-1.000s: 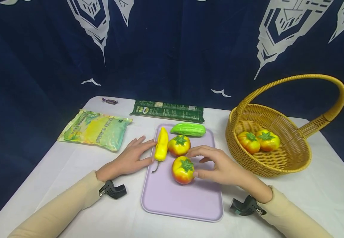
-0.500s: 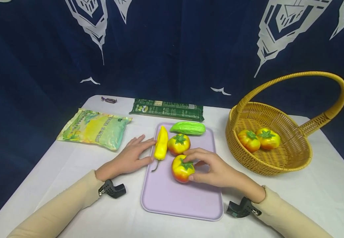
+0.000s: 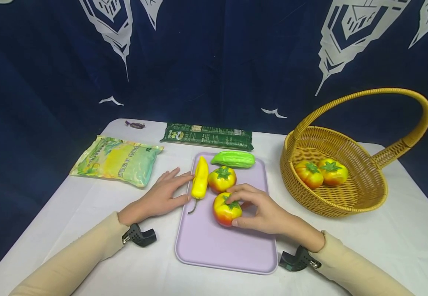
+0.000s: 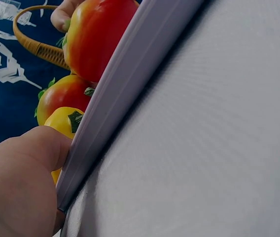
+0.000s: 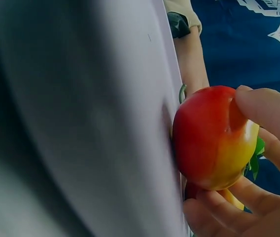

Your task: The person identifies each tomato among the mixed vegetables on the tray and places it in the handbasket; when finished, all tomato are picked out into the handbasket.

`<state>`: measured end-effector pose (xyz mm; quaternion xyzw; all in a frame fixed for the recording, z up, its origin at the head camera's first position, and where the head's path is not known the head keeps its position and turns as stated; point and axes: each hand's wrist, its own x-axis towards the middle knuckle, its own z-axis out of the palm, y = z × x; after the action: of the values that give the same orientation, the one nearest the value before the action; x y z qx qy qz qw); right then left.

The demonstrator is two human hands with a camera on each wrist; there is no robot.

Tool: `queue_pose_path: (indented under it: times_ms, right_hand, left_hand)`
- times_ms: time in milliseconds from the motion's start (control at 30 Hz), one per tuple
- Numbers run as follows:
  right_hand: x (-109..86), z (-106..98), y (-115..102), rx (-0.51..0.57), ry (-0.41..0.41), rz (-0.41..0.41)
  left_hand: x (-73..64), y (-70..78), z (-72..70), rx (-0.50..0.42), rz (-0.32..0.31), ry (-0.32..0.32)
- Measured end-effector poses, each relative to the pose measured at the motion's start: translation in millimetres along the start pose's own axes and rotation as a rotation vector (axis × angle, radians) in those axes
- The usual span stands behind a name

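Note:
My right hand point(image 3: 263, 211) curls its thumb and fingers round a red-and-yellow tomato point(image 3: 222, 211) with a green leafy top. This tomato sits on the lilac tray point(image 3: 225, 250); the right wrist view shows the thumb on its side. Just behind it lies another tomato point(image 3: 221, 181). My left hand point(image 3: 160, 199) rests at the tray's left edge with fingers extended, close beside a yellow pepper point(image 3: 200, 181). In the left wrist view its thumb point(image 4: 51, 145) touches the tray rim. A green ridged cucumber-like vegetable point(image 3: 233, 159) lies at the tray's far end.
To the right stands a wicker basket point(image 3: 369, 205) with a tall handle, holding two tomatoes point(image 3: 321, 172). A yellow-green packet point(image 3: 119, 160) lies at the left. Behind the tray are a dark green packet point(image 3: 208, 136) and a small wrapped candy point(image 3: 135, 124).
My right hand has moved left onto the nearer tomato, and its fingers have closed round it. The left hand stays at the tray's edge.

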<state>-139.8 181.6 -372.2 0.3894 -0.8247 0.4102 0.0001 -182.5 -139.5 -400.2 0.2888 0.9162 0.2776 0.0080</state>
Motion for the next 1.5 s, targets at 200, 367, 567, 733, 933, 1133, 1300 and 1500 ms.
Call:
queue_pose_path:
  times_ms: [200, 367, 567, 733, 933, 1133, 1300, 1500]
  right_hand:
    - [0.2, 1.1, -0.5, 0.01, -0.001, 0.027]
    - [-0.3, 2.3, 0.5, 0.015, -0.006, 0.018]
    - [-0.2, 3.1, 2.2, 0.027, -0.012, 0.026]
    - [-0.5, 2.9, 3.4, 0.048, -0.008, 0.009]
    - [-2.3, 0.4, 1.0, 0.038, -0.033, 0.013]
    - [-3.2, -2.5, -0.3, 0.05, -0.067, 0.01]
    - [-3.2, 0.1, 0.9, 0.126, -0.1, 0.004]
    - [-3.6, 0.7, 0.5, 0.141, -0.117, 0.012]
  left_hand:
    - [-0.2, 0.6, -0.5, -0.001, -0.005, 0.003]
    - [-0.1, 0.3, 0.4, 0.004, 0.0, 0.003]
    - [0.0, 0.0, 0.6, 0.004, 0.004, 0.009]
    - [-0.5, 0.0, 0.5, 0.002, 0.001, 0.009]
    - [-0.5, 0.5, 0.5, 0.002, 0.004, 0.009]
    - [0.0, 1.5, -0.1, 0.004, 0.008, 0.005]
    - [-0.1, 1.4, 0.5, 0.005, 0.007, 0.006]
    - [0.2, 0.3, 1.7, 0.008, 0.009, 0.012]
